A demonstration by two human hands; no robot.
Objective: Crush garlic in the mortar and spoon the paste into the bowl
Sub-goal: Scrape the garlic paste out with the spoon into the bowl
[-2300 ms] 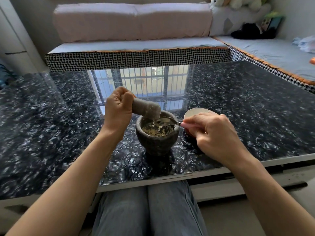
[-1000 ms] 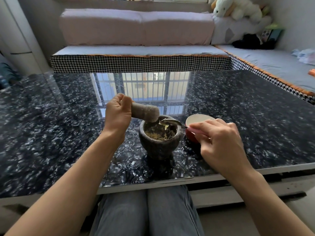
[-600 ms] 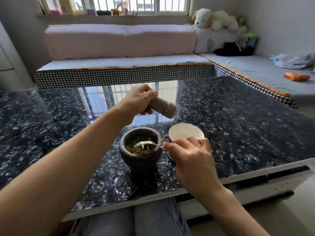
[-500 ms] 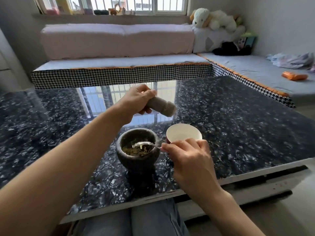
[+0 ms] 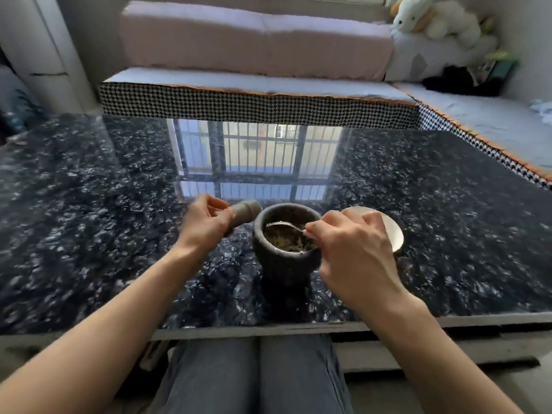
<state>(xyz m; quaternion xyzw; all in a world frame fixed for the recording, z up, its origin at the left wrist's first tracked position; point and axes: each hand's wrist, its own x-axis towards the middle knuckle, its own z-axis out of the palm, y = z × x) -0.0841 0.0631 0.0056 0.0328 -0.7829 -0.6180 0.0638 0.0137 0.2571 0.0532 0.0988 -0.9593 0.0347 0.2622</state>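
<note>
mortar (image 5: 285,243) at frame centre on tabletop (image 5: 89,234), paste inside. right hand (image 5: 352,249) pinches spoon (image 5: 283,226), its long axis running left over the paste. bowl (image 5: 395,231) lies just right of mortar, behind that hand. left hand (image 5: 206,224) grips pestle (image 5: 245,211) left of rim.

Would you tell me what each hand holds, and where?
Left hand grips the pestle by its narrow end; right hand pinches the spoon by its handle.

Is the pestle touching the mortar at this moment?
Apart. The head view shows the pestle, gripped by the left hand, beside the mortar, with a strip of dark table between its tip and the rim.
</note>
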